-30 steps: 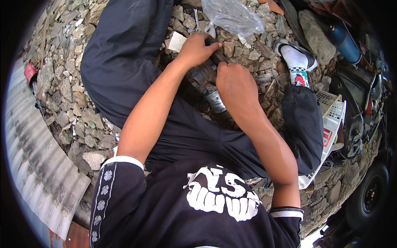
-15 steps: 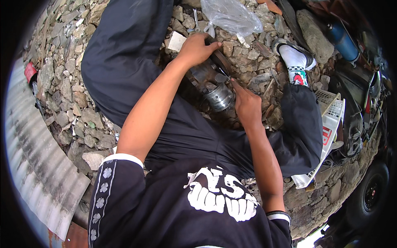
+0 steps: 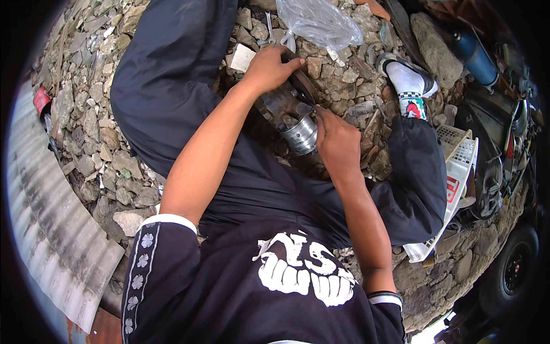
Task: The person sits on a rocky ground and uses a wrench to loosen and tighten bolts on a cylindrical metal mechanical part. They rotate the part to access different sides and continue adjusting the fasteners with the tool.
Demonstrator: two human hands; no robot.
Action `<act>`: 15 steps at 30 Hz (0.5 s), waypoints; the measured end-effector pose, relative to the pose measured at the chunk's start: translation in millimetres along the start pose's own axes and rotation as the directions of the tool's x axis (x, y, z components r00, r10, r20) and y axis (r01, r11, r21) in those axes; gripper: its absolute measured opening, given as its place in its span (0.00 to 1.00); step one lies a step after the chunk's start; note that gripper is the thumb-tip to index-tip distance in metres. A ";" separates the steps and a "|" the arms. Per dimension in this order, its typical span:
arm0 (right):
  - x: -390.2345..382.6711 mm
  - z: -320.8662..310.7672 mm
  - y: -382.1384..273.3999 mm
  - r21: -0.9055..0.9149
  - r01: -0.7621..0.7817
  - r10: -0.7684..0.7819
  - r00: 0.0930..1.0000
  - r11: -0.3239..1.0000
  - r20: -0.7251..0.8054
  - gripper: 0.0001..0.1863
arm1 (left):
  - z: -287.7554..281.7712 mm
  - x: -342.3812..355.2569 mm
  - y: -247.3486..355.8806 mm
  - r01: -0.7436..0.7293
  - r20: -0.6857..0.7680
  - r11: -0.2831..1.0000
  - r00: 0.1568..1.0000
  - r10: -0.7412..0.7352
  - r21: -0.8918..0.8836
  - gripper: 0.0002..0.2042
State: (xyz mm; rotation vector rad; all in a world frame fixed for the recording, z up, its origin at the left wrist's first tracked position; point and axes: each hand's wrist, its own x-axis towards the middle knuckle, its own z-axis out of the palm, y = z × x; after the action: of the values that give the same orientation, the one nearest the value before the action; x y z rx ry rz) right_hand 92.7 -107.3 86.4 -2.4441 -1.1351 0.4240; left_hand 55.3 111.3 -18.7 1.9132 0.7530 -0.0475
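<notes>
Between my legs, on the stones, lies a greasy metal machine part (image 3: 279,110) with a shiny ribbed silver collar (image 3: 301,136) at its near end. A curved brown metal band (image 3: 305,86) runs along its right side. My left hand (image 3: 271,70) is closed over the far end of this band, with the thumb pressed on its edge. On the right of the collar, my right hand (image 3: 339,135) is closed, fingertips against the near end of the band. What it grips is mostly hidden by its fingers.
Beyond my left hand lie a wrench (image 3: 270,27), a white block (image 3: 242,58) and a clear plastic bag (image 3: 321,26). At the right are a white plastic crate (image 3: 441,235), a blue cylinder (image 3: 476,60) and a wheel (image 3: 513,269). Corrugated sheeting (image 3: 57,212) borders the left.
My right hand has shifted slightly left and turned, now covering the thin metal tool seen at its fingertips before. My left hand stays on the band, moved only slightly.
</notes>
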 end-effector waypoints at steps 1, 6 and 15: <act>2.8 0.1 -3.2 -0.036 0.005 -0.005 1.000 0.999 0.021 0.11 | -1.0 0.1 0.0 0.003 0.012 1.000 1.000 -0.003 -0.001 0.29; 38.0 -14.6 -29.9 -0.188 0.005 0.035 0.977 0.982 0.211 0.06 | -3.3 -1.9 1.7 0.002 0.000 0.999 1.000 -0.002 0.034 0.32; 51.8 -8.7 -31.9 -0.118 0.047 -0.025 0.983 0.992 0.181 0.08 | -6.3 -4.2 6.6 -0.007 -0.008 0.995 1.000 0.006 -0.096 0.31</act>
State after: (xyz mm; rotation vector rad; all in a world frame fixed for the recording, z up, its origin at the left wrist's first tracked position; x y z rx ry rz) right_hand 107.9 -50.6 104.3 -2.5267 -1.3121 0.5901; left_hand 53.4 112.8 -8.9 1.8251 0.7411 0.0004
